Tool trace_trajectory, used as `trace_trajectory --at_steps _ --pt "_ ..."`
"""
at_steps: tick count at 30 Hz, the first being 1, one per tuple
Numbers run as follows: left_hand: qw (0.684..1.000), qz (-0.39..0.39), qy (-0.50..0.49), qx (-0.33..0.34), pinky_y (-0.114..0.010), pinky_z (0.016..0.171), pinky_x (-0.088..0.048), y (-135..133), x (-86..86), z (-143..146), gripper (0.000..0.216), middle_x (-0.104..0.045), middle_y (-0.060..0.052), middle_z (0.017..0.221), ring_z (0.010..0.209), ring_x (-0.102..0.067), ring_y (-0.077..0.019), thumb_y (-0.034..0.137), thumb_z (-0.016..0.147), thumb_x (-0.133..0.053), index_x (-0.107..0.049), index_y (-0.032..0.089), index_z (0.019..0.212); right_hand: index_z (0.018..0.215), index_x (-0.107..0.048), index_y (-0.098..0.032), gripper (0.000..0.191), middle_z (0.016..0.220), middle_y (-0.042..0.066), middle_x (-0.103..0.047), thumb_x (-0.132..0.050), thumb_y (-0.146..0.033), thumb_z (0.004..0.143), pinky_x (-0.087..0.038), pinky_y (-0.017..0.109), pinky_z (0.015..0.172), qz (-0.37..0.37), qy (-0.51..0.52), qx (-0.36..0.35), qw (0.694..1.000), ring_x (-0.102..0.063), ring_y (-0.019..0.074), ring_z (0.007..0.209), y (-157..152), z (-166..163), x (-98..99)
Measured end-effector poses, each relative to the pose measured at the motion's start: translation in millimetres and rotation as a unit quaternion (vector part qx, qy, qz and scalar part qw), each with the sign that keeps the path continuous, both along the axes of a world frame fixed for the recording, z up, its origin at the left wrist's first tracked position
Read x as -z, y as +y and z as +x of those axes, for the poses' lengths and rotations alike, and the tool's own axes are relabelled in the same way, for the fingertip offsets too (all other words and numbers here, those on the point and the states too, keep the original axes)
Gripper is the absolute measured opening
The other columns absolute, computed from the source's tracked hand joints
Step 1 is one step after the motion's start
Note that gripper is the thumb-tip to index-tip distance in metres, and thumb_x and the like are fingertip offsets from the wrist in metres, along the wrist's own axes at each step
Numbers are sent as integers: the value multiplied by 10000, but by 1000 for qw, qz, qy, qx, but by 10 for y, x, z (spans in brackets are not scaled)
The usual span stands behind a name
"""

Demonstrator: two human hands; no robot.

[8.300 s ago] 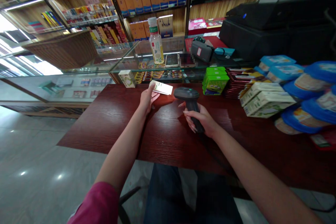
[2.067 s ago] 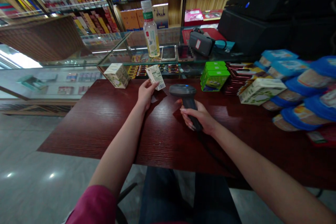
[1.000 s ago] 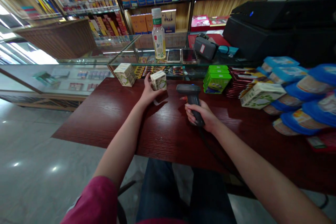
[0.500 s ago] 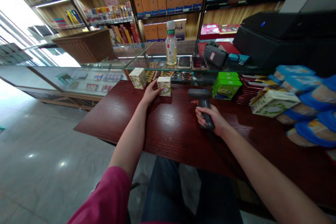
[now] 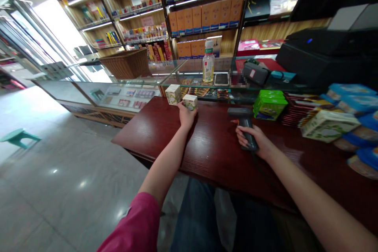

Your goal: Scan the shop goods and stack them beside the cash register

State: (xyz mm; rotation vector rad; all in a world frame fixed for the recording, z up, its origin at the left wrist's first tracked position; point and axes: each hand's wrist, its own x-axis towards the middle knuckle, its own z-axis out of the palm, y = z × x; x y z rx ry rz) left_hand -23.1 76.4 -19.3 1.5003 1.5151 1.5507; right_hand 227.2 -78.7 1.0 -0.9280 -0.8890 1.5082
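Note:
My left hand (image 5: 187, 116) is closed around the lower part of a small white-and-green box (image 5: 190, 100) near the back of the dark red wooden desk. A second, matching box (image 5: 173, 94) stands just to its left, close beside it. In my right hand (image 5: 253, 138) is a black barcode scanner (image 5: 244, 120), gripped by its handle with the head pointing left above the desk. Its cable runs down behind my right wrist. The printing on the boxes is too small to read.
Behind the desk stands a glass counter with a drink bottle (image 5: 208, 65) and a phone (image 5: 221, 79) on it. To the right are green packs (image 5: 269, 104), a larger pale green box (image 5: 329, 126) and blue-lidded tubs (image 5: 367, 161). A wicker basket (image 5: 125, 64) sits at the back left.
My left hand has brought its box nearer the matching one, and its fingers now wrap the box from the front. The view has turned left. My right hand still holds the scanner.

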Motion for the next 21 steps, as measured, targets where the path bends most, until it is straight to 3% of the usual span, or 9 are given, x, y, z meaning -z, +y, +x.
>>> trace_trajectory --at_steps 6,9,16,21 --pt "989 36 34 -139 -434 1167 -414 -28 -47 -654 719 -541 -208 1385 1366 -542 -312 121 702 -838 -462 172 1312 1015 -646 -177 366 619 -52 -530 -836 -311 732 -274 236 381 8 -6 8 1000 -364 69 402 -20 -6 -36" --pt "984 26 44 -168 -460 1184 -397 54 -68 -865 717 -544 -198 1355 1385 -499 -326 122 714 -833 -481 178 1336 960 -644 -193 318 618 -49 -516 -838 -298 731 -262 245 376 0 -9 11 1000 -352 72 401 -24 -16 -44" --pt "988 -11 65 -143 -454 1131 -449 265 -126 -917 702 -509 -183 1353 1321 -567 -318 174 748 -858 -485 180 1343 912 -646 -220 281 628 -38 -510 -853 -299 739 -271 251 367 -21 -2 14 1000 -350 72 407 -12 -23 -26" --pt "980 -40 104 -162 -465 1105 -476 321 -150 -891 735 -489 -172 1394 1325 -583 -325 226 771 -866 -451 208 1378 981 -642 -215 339 625 -47 -518 -859 -316 741 -306 233 363 -36 -6 3 999 -365 64 397 14 -15 11"
